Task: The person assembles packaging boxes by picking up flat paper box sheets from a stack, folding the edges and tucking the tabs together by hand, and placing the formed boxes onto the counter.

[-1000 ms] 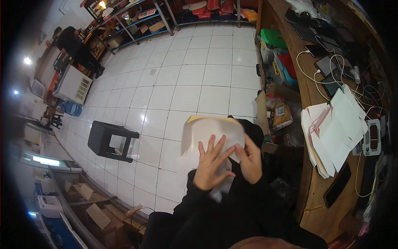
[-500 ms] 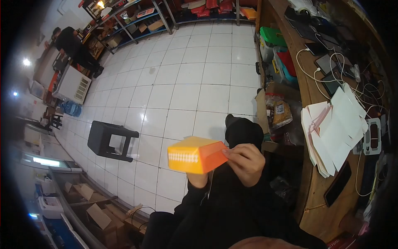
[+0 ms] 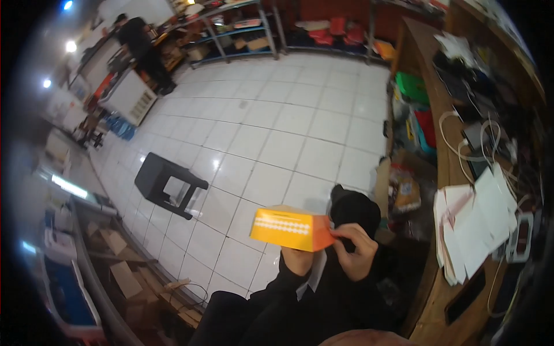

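A yellow and orange cardboard box [image 3: 283, 230] with rows of white marks along one side is held up in front of my lap. My left hand [image 3: 297, 261] grips it from below, its fingers mostly hidden by the carton. At the orange end, my right hand [image 3: 356, 252] pinches the edge between thumb and fingers. A pale strip, like paper [image 3: 314, 272], shows below the box between my hands; whether it belongs to the box I cannot tell.
A black stool [image 3: 170, 184] lies on its side on the tiled floor. To the right, a wooden desk [image 3: 430, 314] bears folded papers [image 3: 476, 222], cables and a phone [image 3: 465, 297]. Cardboard pieces [image 3: 127, 279] fill a shelf at lower left. A person [image 3: 144, 52] stands far left.
The view has tilted and shifted, so the surroundings sit lower and further right. The box has turned, showing more of its yellow side. Both hands stay on it, and the pale strip shows more.
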A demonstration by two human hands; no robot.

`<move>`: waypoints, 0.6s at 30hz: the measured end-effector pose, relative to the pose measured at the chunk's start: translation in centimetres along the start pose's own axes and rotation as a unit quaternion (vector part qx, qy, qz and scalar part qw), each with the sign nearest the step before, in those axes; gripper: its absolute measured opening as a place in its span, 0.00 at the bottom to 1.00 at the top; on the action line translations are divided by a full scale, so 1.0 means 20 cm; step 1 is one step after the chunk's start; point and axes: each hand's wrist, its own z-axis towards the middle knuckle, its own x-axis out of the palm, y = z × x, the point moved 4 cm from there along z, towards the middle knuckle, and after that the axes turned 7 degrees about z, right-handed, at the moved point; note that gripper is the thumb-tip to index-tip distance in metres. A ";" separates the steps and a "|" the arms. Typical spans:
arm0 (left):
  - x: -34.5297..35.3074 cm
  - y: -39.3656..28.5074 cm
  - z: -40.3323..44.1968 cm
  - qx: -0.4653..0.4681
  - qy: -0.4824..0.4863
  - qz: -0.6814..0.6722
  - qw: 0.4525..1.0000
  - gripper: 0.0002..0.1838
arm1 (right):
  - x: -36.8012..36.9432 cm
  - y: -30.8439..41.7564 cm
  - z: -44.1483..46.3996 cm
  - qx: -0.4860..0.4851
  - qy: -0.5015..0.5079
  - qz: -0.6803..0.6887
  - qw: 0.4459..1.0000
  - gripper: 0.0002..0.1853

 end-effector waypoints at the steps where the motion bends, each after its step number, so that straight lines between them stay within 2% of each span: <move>1: -0.01 -0.08 0.02 0.048 0.015 0.064 0.997 0.12 | 0.00 0.01 0.00 -0.014 0.013 0.011 1.000 0.13; 2: -0.01 -0.15 0.02 0.091 0.033 0.129 0.987 0.13 | 0.00 0.01 0.00 -0.007 0.010 0.011 1.000 0.13; 3: -0.03 0.00 -0.01 0.133 0.018 0.211 0.968 0.14 | -0.01 0.00 0.01 0.002 0.004 0.007 1.000 0.12; 4: -0.03 0.04 -0.02 0.137 0.009 0.211 0.968 0.14 | -0.01 0.00 0.01 -0.006 0.010 0.011 1.000 0.12; 6: -0.01 0.11 -0.05 0.095 0.004 0.129 0.987 0.15 | -0.02 -0.03 0.00 0.017 0.009 0.076 0.997 0.11; 7: 0.01 0.17 -0.06 0.072 -0.027 0.039 0.996 0.14 | -0.02 -0.03 0.00 0.015 0.011 0.076 0.997 0.11; 8: 0.00 0.21 -0.06 0.075 -0.029 0.038 0.996 0.14 | -0.02 -0.02 0.00 0.009 0.035 0.077 0.996 0.11; 10: 0.01 0.15 -0.02 0.095 0.125 0.124 0.980 0.13 | -0.03 0.00 0.01 0.003 0.060 0.075 0.995 0.11; 11: 0.01 0.09 -0.01 0.097 0.125 0.123 0.980 0.13 | -0.02 0.03 0.03 -0.024 0.100 0.056 0.993 0.12; 13: -0.01 -0.06 0.01 -0.014 0.133 0.000 0.991 0.13 | -0.02 0.06 0.04 -0.050 0.139 0.035 0.988 0.13; 14: -0.01 -0.13 0.00 -0.014 0.134 0.000 0.991 0.13 | -0.01 0.08 0.04 -0.069 0.165 0.010 0.984 0.13; 16: -0.05 -0.21 0.00 -0.059 0.060 -0.071 0.994 0.12 | 0.01 0.10 0.03 -0.089 0.192 -0.015 0.977 0.14; 17: -0.03 -0.20 0.00 -0.058 0.059 -0.072 0.994 0.12 | 0.02 0.09 0.01 -0.051 0.193 0.009 0.980 0.16; 18: -0.02 -0.19 -0.01 -0.025 0.005 -0.142 0.989 0.08 | 0.03 0.07 0.00 -0.012 0.194 0.033 0.980 0.18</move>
